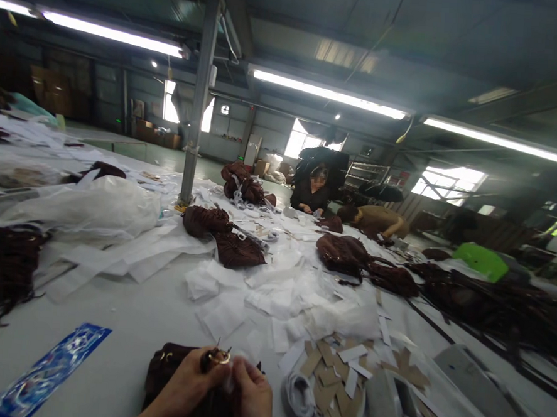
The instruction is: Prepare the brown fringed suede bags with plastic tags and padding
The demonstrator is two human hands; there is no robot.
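Note:
A dark brown bag (168, 360) lies on the table at the bottom centre, right in front of me. My left hand (190, 379) is closed on a dark strap end with a gold-coloured ring (220, 356) that stands up from the bag. Close beside it, my right hand (252, 389) pinches a small whitish, see-through piece (231, 377) next to the ring. The piece is too blurred to name. Most of the bag is hidden behind both hands and wrists.
Right of my hands lie a roll of white tape (299, 395) and a heap of cardboard pieces (332, 375). A blue printed packet (49, 370) is on the left. White paper sheets (225, 315) and brown bags (344, 253) cover the table beyond. Across it, a person (310, 195) works.

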